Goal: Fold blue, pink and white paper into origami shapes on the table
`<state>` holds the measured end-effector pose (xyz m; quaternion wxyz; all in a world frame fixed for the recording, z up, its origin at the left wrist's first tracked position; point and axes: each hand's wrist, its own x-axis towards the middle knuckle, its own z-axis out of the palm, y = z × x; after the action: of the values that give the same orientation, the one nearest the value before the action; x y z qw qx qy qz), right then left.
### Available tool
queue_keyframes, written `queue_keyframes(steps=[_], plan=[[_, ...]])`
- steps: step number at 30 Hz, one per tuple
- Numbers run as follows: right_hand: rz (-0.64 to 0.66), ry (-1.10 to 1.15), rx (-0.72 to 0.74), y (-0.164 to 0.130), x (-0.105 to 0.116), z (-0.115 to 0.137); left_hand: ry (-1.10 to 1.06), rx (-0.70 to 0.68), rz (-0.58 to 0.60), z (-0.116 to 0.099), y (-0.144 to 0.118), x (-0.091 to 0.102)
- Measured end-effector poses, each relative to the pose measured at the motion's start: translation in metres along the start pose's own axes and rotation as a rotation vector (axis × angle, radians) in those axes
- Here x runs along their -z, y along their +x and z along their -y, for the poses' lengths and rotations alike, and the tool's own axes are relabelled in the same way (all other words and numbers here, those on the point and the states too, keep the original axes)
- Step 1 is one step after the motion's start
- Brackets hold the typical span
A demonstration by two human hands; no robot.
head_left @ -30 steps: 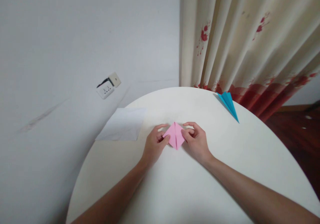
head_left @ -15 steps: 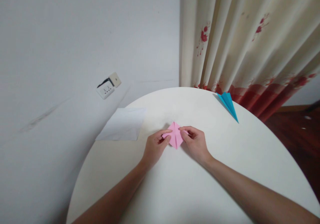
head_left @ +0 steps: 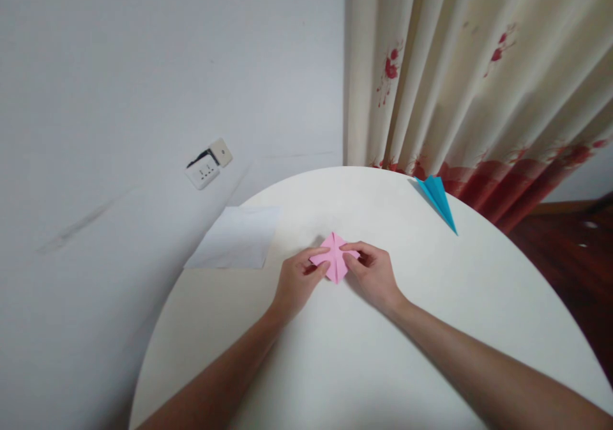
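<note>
A small piece of folded pink paper [head_left: 336, 265], diamond-shaped with a crease down its middle, is between my hands over the table. My left hand [head_left: 299, 279] grips its left corner, with the thumb and index finger on the paper. On the opposite side my right hand [head_left: 373, 273] pinches the right corner between thumb and fingers. The undersides of the paper and some curled fingertips are hidden.
The round white table [head_left: 383, 366] stands against the wall. White paper sheets [head_left: 234, 238] lie at its left edge. A blue folded paper plane [head_left: 438, 201] rests near the far right rim, by the curtain [head_left: 440, 85]. A wall socket [head_left: 205, 172] is at left.
My right thumb and fingertips have shifted slightly left, further onto the pink paper. My left hand keeps its hold almost unmoved.
</note>
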<state>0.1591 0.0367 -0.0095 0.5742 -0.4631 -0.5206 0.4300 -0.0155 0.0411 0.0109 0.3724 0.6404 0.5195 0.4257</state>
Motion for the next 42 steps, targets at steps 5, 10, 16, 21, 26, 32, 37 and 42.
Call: queue_keyframes(steps=[5,10,16,21,26,32,37,42], plan=[[-0.002,0.013,0.036,-0.001,0.0,0.003,-0.04,0.007,-0.002,-0.001,0.0,0.0],[-0.006,0.014,0.041,-0.001,-0.001,0.005,-0.064,0.021,-0.006,-0.002,-0.001,-0.001],[0.038,0.028,0.058,-0.002,0.0,0.006,-0.104,0.002,0.004,0.007,-0.001,0.0],[0.073,0.038,0.084,-0.004,0.002,0.006,-0.176,-0.004,-0.01,0.01,0.0,0.002],[0.098,0.073,0.098,-0.005,0.002,0.005,-0.354,-0.009,0.017,0.011,-0.001,0.001],[0.108,0.16,0.124,-0.004,0.002,0.006,-0.481,-0.024,0.034,0.017,0.001,0.0],[0.099,0.118,0.099,-0.004,0.002,0.008,-0.433,-0.029,0.035,0.013,0.0,0.001],[0.055,0.088,0.083,-0.004,0.001,0.012,-0.329,-0.015,0.022,0.006,0.0,0.0]])
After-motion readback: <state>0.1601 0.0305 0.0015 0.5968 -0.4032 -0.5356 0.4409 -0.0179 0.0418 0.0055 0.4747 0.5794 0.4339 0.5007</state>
